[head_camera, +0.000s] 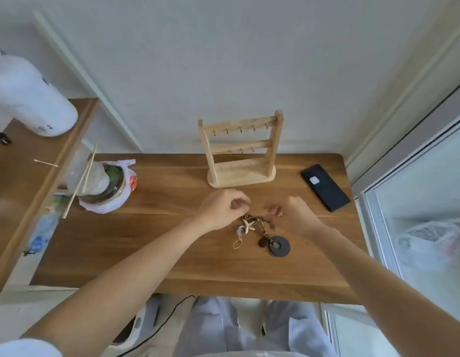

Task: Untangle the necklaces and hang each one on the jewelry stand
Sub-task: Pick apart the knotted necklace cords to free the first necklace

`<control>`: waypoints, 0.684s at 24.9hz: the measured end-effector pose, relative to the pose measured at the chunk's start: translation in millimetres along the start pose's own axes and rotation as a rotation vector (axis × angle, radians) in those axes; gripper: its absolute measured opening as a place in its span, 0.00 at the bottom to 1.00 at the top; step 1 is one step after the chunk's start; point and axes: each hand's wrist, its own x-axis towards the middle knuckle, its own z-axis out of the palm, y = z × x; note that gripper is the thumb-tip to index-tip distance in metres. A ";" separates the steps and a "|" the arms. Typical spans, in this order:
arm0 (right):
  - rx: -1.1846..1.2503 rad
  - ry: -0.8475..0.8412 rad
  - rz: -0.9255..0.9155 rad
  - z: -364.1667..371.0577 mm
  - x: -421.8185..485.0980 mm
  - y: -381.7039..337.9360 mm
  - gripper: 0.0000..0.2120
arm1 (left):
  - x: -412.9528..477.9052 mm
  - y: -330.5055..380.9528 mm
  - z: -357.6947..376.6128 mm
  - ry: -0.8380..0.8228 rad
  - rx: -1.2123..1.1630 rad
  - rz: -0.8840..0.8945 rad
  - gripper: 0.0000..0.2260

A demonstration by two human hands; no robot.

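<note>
Left hand point(222, 211): pinches upper end of necklaces point(259, 229). Right hand point(297, 215): fingers curled just beside them, grasp undeterminable. Necklaces lie on table point(146, 240), between hands.

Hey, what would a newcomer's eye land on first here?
Probably the tangled bundle of brown necklaces, with a white starfish pendant and a dark round disc, centred on the brown wooden table, where the left hand pinches its top and the right hand hovers close. Behind it stands the pale wooden jewelry stand, hooks seemingly bare.
</note>
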 end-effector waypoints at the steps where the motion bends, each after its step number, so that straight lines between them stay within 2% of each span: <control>1: -0.001 -0.012 -0.007 25.9 6.5 12.6 0.12 | 5.1 -20.5 20.3 -0.004 0.006 0.012 0.05; 3: -0.010 0.029 -0.072 68.5 17.4 30.1 0.11 | 11.8 -51.9 49.9 0.008 0.081 0.001 0.04; 4: -0.022 0.030 -0.094 89.7 21.1 35.5 0.11 | 11.9 -66.9 63.7 0.006 0.131 -0.027 0.07; 8: -0.129 0.135 -0.262 151.2 41.8 66.8 0.13 | 14.7 -113.5 112.4 0.058 0.337 0.069 0.20; 11: -0.279 0.226 -0.361 161.4 58.7 79.2 0.15 | 29.4 -123.8 118.1 0.055 0.389 0.101 0.17; 14: -0.329 0.298 -0.377 159.4 66.4 83.8 0.18 | 39.0 -131.2 116.5 0.058 0.172 0.096 0.08; 17: -0.240 0.342 -0.356 168.6 53.3 78.5 0.22 | 22.0 -137.2 124.1 0.149 -0.143 0.068 0.06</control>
